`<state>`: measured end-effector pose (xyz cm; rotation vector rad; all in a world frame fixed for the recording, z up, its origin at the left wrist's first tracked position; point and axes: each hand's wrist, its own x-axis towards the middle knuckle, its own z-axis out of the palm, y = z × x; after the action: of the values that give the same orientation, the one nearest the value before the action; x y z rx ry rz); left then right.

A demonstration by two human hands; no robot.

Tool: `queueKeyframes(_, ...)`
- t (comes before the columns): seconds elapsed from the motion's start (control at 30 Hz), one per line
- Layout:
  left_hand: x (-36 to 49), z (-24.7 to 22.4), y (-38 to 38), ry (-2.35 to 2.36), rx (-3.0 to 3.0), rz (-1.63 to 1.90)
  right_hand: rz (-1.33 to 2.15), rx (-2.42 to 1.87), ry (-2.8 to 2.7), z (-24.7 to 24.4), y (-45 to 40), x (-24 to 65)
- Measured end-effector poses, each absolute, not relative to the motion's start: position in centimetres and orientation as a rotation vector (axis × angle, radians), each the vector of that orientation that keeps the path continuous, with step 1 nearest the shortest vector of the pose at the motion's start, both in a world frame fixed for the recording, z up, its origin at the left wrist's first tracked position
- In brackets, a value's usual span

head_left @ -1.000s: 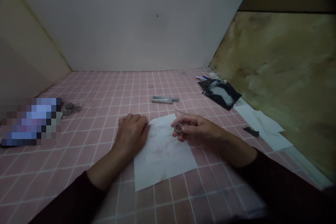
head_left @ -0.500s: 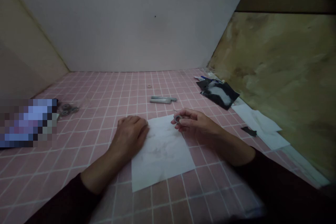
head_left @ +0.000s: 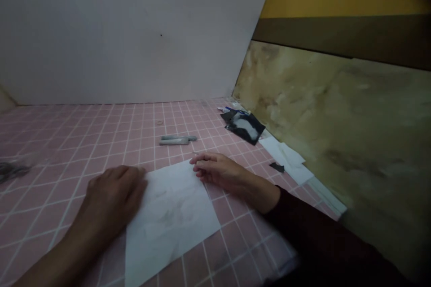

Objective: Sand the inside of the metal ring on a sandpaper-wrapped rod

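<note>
A white sheet of paper [head_left: 168,215], with faint creases, lies between my hands on the pink checked tablecloth. My left hand [head_left: 114,193] rests at its left edge with fingers curled down; the palm side is hidden and the hand is blurred. At the top right corner of the sheet, my right hand [head_left: 215,168] pinches thumb and fingers together. The small grey ring seen in it earlier hardly shows now behind the fingertips. Beyond the sheet lie two grey sticks or tubes [head_left: 175,140] side by side.
Farther back lies a small pale ring [head_left: 160,122]. On the right are a black packet [head_left: 247,128], white papers [head_left: 283,154] and a black scrap [head_left: 277,167] by the mottled wall. A clear bag of dark items [head_left: 11,170] is at the left edge.
My view has turned right, so the tabletop things appear shifted left and the phone-like screen has left the picture. The ring in my right hand, plain before, is hardly visible.
</note>
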<state>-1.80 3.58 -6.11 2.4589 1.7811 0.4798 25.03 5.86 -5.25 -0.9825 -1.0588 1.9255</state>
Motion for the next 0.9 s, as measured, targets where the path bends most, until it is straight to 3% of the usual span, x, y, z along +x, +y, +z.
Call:
queueKeyframes(0.2,-2.1,-6.0,3.9,1.829,2.5,0.296,1.885,-0.977,-1.17,-5.4,5.9,25.0)
queueKeyframes(0.9,-2.1,-5.6,4.3,1.823,2.396,0.317,1.487,-1.205,-1.667,-4.6,6.4,26.0)
